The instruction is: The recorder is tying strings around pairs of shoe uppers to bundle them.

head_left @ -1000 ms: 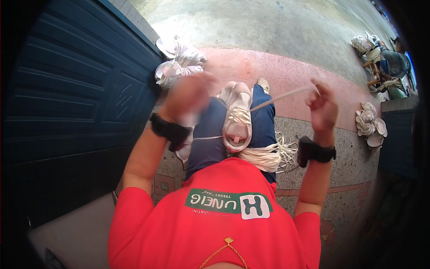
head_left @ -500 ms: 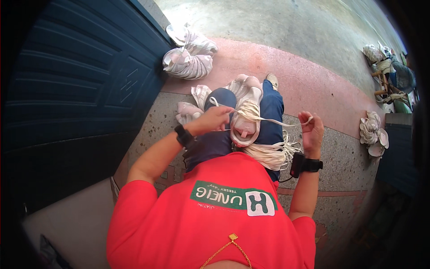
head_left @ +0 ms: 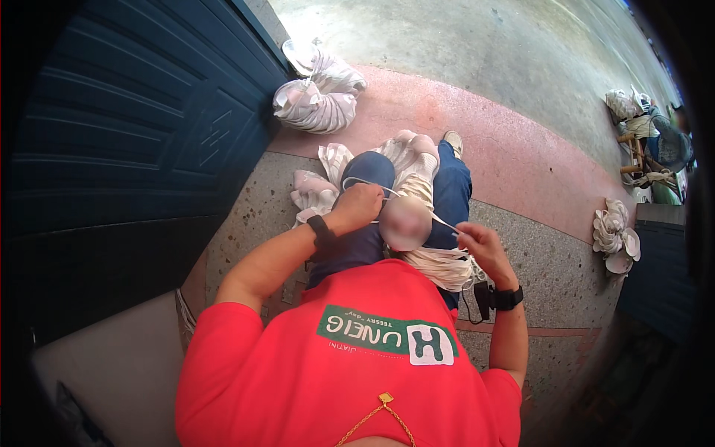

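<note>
Between my knees rests a whitish-pink shoe upper point(head_left: 418, 189) with cream lacing across it; its near end is blurred. On its left, my left hand point(head_left: 360, 208) is closed with a shoelace loop point(head_left: 363, 180) rising from it over the knee. To the right, my right hand point(head_left: 484, 249) pinches the other stretch of white lace point(head_left: 447, 223), which runs taut from the upper. A bundle of loose cream laces point(head_left: 439, 267) lies over my right thigh. More stacked uppers point(head_left: 401, 149) sit just beyond the one being laced.
Bundles of pale uppers point(head_left: 316, 112) stand by the dark blue door point(head_left: 149, 112) at left. Another pile point(head_left: 313, 192) lies beside my left knee. More pale pieces point(head_left: 615, 237) lie at right, with a wooden stool-like frame point(head_left: 633, 153) and bundles behind.
My right hand has come down and inward, toward the upper, with its lace end. My left hand has shifted slightly, and a wider lace loop shows above it.
</note>
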The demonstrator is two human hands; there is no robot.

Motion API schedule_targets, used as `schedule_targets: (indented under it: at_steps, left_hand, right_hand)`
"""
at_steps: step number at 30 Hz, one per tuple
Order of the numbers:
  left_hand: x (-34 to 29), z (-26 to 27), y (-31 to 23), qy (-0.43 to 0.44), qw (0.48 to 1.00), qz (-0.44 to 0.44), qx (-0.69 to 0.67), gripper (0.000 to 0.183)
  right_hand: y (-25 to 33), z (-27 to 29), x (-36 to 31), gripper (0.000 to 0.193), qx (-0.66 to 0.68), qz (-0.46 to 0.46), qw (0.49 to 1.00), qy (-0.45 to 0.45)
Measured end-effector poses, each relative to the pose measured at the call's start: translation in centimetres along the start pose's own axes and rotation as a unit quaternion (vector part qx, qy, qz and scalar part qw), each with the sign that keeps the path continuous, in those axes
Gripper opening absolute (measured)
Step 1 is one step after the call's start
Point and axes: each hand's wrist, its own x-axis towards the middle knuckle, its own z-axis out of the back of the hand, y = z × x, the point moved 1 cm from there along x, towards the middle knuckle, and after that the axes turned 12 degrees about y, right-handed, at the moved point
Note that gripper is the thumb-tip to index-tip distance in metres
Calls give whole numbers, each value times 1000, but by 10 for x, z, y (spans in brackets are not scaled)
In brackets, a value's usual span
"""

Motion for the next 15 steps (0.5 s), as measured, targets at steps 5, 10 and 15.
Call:
schedule_targets:
  at_steps: [5,10,15]
  left_hand:
    - [3,-6,-1,5,1000,-21,5,23]
    - [11,7,-10,70,986,-63,141,16]
    - [16,7,-20,113,957,-130,232,11]
  right_hand:
    - [20,2,-16,21,-261,-36,947,182]
    - [2,10,-2,11,-530,51,847,11]
    - [3,-22,38,11,-367,148,914,-92]
